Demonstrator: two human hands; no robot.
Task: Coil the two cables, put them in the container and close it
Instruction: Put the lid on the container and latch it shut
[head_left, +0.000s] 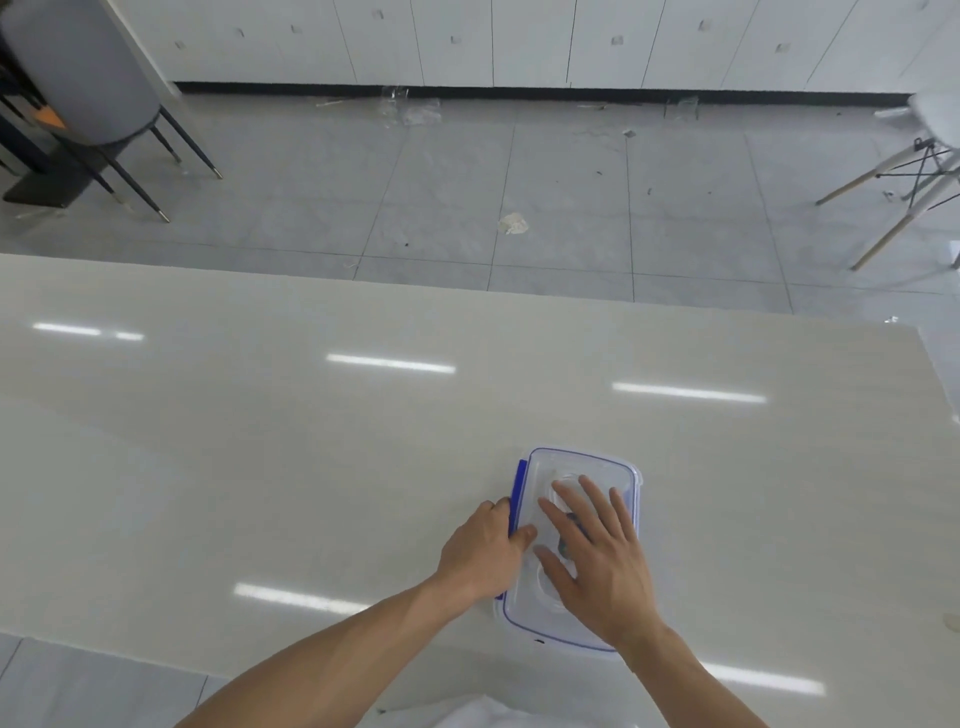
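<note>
- Pale, glossy table runs under both my arms, with strips of ceiling light mirrored on it; beyond its far edge lies a grey tiled floor with scraps of litter, and white cabinets stand along the back wall.
- Beyond my left arm, at the far left, stands a grey chair on thin dark legs; far out past my right hand is a white chair on wooden legs.
- My container, clear plastic with a blue seal line, sits on the table right beneath my hands, its lid on top.
- My right hand lies flat on the lid, fingers straight and spread, pressing down, gripping nothing.
- My left hand is at the container's left side, just beside my right; its fingers curl round the blue side clip and the thumb rests on the lid's edge.
- Under my right palm something dark shows through the lid; I cannot tell whether it is the cables.
</note>
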